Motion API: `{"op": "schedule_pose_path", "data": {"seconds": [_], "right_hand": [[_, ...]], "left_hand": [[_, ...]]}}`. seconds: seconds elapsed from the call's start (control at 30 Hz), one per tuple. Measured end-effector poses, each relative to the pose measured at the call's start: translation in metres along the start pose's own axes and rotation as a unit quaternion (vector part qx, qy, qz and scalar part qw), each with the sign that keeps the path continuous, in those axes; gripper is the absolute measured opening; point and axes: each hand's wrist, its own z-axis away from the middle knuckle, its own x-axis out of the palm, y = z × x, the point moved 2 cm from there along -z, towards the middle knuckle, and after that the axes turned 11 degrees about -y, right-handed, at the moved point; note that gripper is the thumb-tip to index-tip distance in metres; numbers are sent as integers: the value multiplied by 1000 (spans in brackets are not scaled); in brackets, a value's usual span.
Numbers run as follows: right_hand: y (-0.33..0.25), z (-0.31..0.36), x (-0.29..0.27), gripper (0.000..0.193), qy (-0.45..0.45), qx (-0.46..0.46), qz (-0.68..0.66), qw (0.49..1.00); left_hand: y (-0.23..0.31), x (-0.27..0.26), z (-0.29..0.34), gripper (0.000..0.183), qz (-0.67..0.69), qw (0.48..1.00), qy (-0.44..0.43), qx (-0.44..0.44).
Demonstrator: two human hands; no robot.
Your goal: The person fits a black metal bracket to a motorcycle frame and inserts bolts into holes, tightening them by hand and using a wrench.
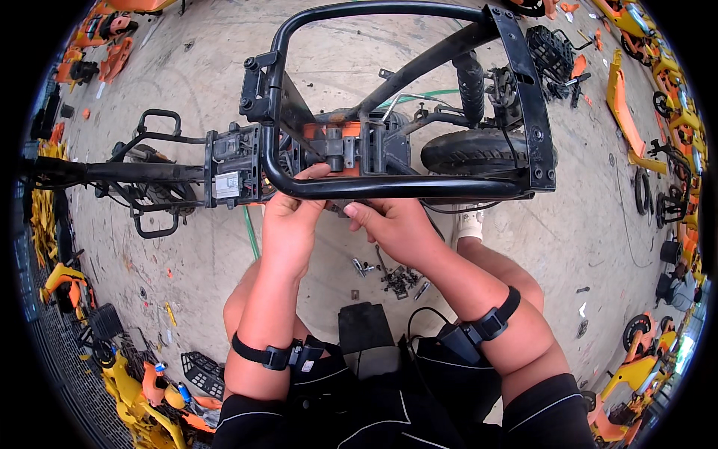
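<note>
In the head view, a stripped scooter chassis (419, 185) stands across the front of the person, its steering column (134, 172) toward the left and its rear wheel (471, 152) at the right. Both forearms come up from the lower edge, between the person's spread knees, and meet at the near rail of the black tubular frame.

The left forearm runs almost straight up, the back of the left hand (295, 221) facing the camera. Its wrist is below the near rail, and a bent finger shows beyond the rail, pointing right beside the metal brackets (333, 150) in the middle of the chassis; the rail hides part of the hand.

The right forearm slants up and leftward. The right hand (385, 223) lies just below the rail, thumb extended toward the left hand, the other fingers curled and partly hidden. Whether either hand's fingers grip anything cannot be told.

On the concrete floor below the hands lies a pile of dark bolts (401, 281).
</note>
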Motion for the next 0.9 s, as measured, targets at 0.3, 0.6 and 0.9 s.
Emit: {"op": "schedule_pose_path", "data": {"seconds": [0.3,0.6,0.9], "right_hand": [[-4,-1,3,27,26,14,-2,1000],[5,-2,5,32,16,-14,28,999],[-3,-2,3,23,18,35,-5,999]], "left_hand": [[0,-1,1,31,-2,1000,-1,5],[6,1,2,30,15,1000,3,10],[6,2,3,30,11,1000,6,16]]}}
